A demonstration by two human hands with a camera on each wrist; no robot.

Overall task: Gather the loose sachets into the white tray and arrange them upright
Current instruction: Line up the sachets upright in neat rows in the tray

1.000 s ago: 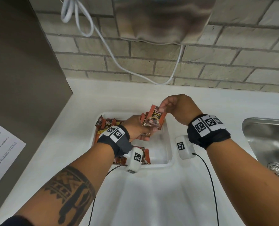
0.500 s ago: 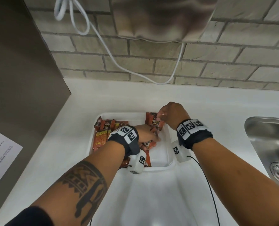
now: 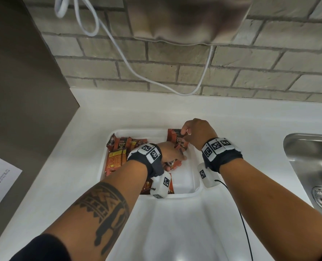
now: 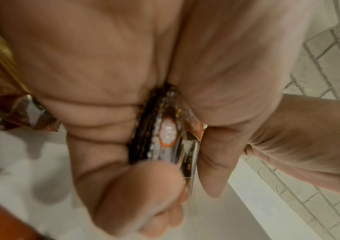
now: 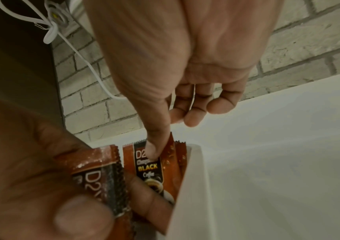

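Standing upright against the far right wall of the white tray (image 3: 197, 183), a small group of red-brown sachets (image 3: 175, 137) sits under the right hand (image 3: 196, 133). Thumb (image 5: 154, 146) pressed on the front packet's face, top edge pinched; other fingers curled behind. Front packet reads "BLACK Coffee".

Left hand (image 3: 170, 154) lies mid-tray, just beside and touching that group, fingers closed round a few sachets (image 4: 171, 138) clamped edge-on between thumb and fingers. One of them (image 5: 101, 175) is right next to the upright front packet.

More sachets (image 3: 122, 146) along the tray's far left side, some leaning, some flat; others partly hidden beneath the left wrist at the near wall.

Tray rests on the white surface (image 3: 241, 119). Steel sink (image 3: 314, 166) well to the right. Brick wall behind, white cable (image 3: 118, 51) hanging down it.
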